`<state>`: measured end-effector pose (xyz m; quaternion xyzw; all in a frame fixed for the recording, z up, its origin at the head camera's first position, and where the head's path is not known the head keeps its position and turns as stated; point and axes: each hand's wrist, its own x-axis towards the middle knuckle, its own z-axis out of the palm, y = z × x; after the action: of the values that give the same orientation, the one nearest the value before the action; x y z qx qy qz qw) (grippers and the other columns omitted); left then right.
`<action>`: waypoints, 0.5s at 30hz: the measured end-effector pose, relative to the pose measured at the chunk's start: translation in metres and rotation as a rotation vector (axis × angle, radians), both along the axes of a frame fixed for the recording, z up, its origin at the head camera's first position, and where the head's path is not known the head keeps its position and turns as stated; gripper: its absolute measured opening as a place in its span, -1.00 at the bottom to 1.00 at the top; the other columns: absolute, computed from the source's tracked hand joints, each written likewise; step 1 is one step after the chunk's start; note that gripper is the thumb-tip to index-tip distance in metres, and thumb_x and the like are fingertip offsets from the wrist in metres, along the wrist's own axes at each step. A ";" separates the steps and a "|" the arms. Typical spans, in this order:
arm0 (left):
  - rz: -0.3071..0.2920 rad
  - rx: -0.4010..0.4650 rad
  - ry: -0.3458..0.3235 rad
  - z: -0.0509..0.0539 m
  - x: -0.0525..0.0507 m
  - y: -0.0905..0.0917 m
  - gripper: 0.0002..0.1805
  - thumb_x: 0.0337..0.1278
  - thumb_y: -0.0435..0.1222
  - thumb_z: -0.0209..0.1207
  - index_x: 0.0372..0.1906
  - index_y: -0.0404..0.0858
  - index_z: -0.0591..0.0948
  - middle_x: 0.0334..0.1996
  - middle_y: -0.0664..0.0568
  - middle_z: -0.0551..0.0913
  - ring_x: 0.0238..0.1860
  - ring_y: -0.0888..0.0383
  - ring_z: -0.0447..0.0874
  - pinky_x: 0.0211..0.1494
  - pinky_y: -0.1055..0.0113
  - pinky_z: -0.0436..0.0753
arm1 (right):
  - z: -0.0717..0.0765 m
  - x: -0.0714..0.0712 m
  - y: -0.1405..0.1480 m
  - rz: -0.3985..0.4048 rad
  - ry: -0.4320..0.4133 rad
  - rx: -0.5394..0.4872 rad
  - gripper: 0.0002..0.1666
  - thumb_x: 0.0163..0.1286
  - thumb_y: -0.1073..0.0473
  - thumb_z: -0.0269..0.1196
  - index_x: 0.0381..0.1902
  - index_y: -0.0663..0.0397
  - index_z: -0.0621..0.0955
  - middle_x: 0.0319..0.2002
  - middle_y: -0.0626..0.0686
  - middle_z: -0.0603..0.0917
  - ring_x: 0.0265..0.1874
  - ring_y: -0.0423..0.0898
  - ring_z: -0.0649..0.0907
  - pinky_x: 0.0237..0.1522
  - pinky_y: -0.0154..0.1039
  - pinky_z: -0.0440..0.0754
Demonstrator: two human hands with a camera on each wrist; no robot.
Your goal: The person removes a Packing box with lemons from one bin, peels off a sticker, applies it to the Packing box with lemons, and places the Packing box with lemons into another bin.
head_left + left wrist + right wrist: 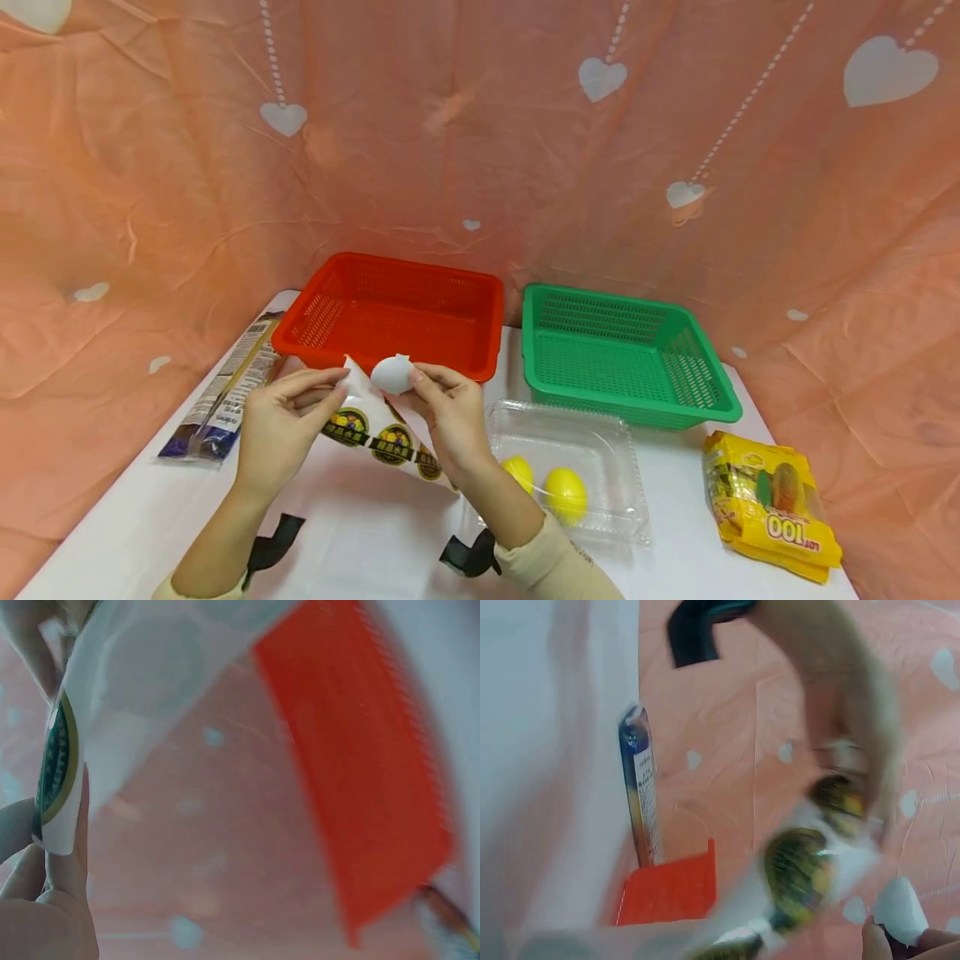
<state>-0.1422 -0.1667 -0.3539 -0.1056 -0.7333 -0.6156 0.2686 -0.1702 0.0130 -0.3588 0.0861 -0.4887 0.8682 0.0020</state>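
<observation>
My left hand (277,429) pinches the upper left corner of a white sticker sheet (356,392) printed with round black-and-gold labels. The sheet hangs at a slant above the table, its lower right end behind the right hand. In the right hand (453,421), thumb and fingers pinch a small white-backed sticker (392,375) just above the sheet. The right wrist view also shows that sticker (900,911), bent between the fingertips. Under the right forearm lies a clear plastic clamshell box (592,429) with two yellow lemon-like fruits (566,493) seen through it.
A red basket (491,342) stands behind the hands, with a green basket (731,404) to its right. Long dark packets (225,400) lie along the left table edge. At the right lies a yellow pack (772,504). A patterned pink curtain (465,150) surrounds the table.
</observation>
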 end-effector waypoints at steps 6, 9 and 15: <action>0.023 -0.187 -0.197 -0.034 -0.029 -0.042 -0.74 0.07 -0.63 0.27 -0.09 -0.60 0.67 -0.19 -0.36 0.72 -0.38 0.46 0.67 -0.33 0.59 0.61 | 0.002 -0.004 0.022 -0.101 -0.063 -0.011 -0.86 0.44 0.45 0.13 -0.14 0.41 0.60 -0.17 0.19 0.71 -0.33 -0.12 0.73 -0.16 -0.27 0.69; 0.042 -0.313 -0.280 -0.054 -0.041 -0.057 -0.72 0.02 -0.66 0.23 -0.09 -0.62 0.66 -0.12 -0.46 0.67 -0.37 0.25 0.71 -0.40 0.56 0.58 | 0.004 -0.004 0.037 -0.174 -0.080 -0.007 -0.89 0.45 0.42 0.13 -0.13 0.36 0.58 -0.14 0.25 0.70 -0.35 -0.12 0.74 -0.18 -0.28 0.70; 0.103 -0.493 -0.363 -0.073 -0.061 -0.068 -0.57 -0.12 -0.61 0.25 0.00 -0.66 0.60 -0.01 -0.53 0.59 -0.13 -0.35 0.64 -0.14 0.05 0.65 | 0.010 -0.003 0.061 -0.264 -0.078 0.026 -0.83 0.47 0.36 0.15 -0.06 0.39 0.56 -0.20 0.21 0.71 -0.43 -0.15 0.73 -0.21 -0.26 0.71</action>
<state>-0.2035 -0.2346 -0.4266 -0.0184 -0.9010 -0.4134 0.1305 -0.1731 0.0739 -0.3489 -0.0126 -0.5066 0.8567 0.0961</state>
